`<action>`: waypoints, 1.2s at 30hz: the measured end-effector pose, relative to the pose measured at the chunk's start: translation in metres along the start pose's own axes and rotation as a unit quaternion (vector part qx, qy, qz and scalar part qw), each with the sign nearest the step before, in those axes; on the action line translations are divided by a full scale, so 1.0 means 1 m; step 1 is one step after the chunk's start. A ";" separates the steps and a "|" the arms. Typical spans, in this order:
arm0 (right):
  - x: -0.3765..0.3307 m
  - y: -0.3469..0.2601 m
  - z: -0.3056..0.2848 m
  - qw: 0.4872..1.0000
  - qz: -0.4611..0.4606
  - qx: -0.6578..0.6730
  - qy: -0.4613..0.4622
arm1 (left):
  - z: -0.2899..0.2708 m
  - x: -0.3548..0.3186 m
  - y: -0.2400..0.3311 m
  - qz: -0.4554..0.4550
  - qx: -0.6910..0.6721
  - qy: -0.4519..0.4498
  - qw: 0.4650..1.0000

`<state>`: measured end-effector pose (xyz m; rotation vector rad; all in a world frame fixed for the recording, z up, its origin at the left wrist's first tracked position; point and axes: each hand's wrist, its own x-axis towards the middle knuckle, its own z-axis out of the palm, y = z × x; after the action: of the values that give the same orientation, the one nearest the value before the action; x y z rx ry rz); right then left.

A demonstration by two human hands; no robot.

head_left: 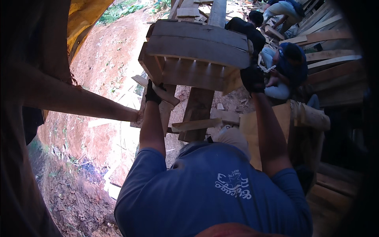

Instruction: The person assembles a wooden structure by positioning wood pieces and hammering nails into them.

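Note:
A wooden crate (197, 45) of grey-brown boards, with narrow gaps between slats, is in front of me at arm's length. My right hand (253, 80), in a black glove, is closed at the crate's right end; its fingertips are mostly hidden. At the crate's lower left corner is my left hand (153, 94), also black-gloved. It is closed around a short wooden board (167, 96) that slants down to the right. Whether the left fingers also touch the crate cannot be seen.
Planks (197, 106) lie below the crate, with a loose strip (196, 125) across them. A round pole (90, 100) comes in from the left. A person in blue (292, 59) crouches at right, near two other people and stacked lumber (331, 55). Reddish soil (98, 71) slopes left.

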<state>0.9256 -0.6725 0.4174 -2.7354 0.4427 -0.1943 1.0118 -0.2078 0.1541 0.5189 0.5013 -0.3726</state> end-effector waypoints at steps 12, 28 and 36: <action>0.029 0.061 0.026 0.977 -0.149 0.136 0.067 | -0.019 0.003 -0.038 0.055 -0.003 -0.027 0.998; 0.035 0.088 0.023 0.967 -0.064 0.197 -0.150 | -0.024 -0.004 -0.024 0.370 0.564 -0.094 0.732; 0.014 0.109 0.011 0.966 -0.252 0.012 -0.065 | 0.091 -0.041 -0.046 0.293 0.838 0.057 0.457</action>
<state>0.9105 -0.7704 0.3677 -2.7615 -0.2971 -0.1446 0.9901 -0.2862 0.2275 2.6358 -0.1707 -0.0093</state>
